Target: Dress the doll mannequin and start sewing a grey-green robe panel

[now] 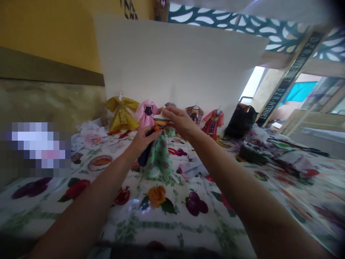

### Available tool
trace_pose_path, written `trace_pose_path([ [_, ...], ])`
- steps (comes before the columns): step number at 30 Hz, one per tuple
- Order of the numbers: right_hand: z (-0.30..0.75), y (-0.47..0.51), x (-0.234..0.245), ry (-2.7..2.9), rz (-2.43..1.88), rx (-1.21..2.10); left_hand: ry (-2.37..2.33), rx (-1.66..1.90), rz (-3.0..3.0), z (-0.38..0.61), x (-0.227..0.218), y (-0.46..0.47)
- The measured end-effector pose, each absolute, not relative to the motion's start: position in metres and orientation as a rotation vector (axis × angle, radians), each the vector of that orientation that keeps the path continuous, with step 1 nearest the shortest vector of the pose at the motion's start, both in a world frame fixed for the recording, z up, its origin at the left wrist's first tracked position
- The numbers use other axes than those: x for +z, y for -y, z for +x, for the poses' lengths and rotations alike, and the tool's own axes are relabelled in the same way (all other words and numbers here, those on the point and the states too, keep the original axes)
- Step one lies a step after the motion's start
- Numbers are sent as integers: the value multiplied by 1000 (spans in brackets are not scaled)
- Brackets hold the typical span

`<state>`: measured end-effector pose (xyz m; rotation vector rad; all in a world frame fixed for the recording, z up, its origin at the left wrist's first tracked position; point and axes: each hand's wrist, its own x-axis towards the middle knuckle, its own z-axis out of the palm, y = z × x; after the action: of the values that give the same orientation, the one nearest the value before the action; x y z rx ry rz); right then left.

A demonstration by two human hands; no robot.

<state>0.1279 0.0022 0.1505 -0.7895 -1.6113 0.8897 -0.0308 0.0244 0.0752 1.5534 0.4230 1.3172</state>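
A small doll dress (159,154) stands on the table between my hands, with a green flowered skirt and an orange and dark top. It appears to be on a white doll-sized dress form, whose top (161,116) shows pale above the bodice. My left hand (145,139) is closed at the dress's waist, thumb and fingers against the cloth. Closed around the upper right side is my right hand (179,120), its fingertips at the neck and shoulder. Dark blue cloth (144,156) hangs at the skirt's left. My fingers hide part of the bodice.
Behind stand several dressed doll forms: a yellow dress (122,115), a pink dress (145,113), a patterned top (194,113) and a red dress (214,122). A white board (183,64) backs them. Plastic-wrapped items (256,151) and a black bag (241,120) lie right, on the fruit-print tablecloth (175,219).
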Motion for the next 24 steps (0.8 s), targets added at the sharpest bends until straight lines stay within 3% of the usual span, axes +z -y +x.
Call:
trace_pose_path([
  [6, 100, -26, 169, 1743, -832, 583, -550, 1405, 1578, -40, 75, -39],
  [14, 73, -72, 221, 1793, -993, 106, -642, 1863, 1207, -70, 103, -53],
  [18, 88, -89, 227, 1692, -1053, 68, -903, 1995, 1048, -72, 97, -63],
  [24, 105, -126, 191, 1644, -1082, 146, -893, 2024, 1091, -68, 83, -74],
])
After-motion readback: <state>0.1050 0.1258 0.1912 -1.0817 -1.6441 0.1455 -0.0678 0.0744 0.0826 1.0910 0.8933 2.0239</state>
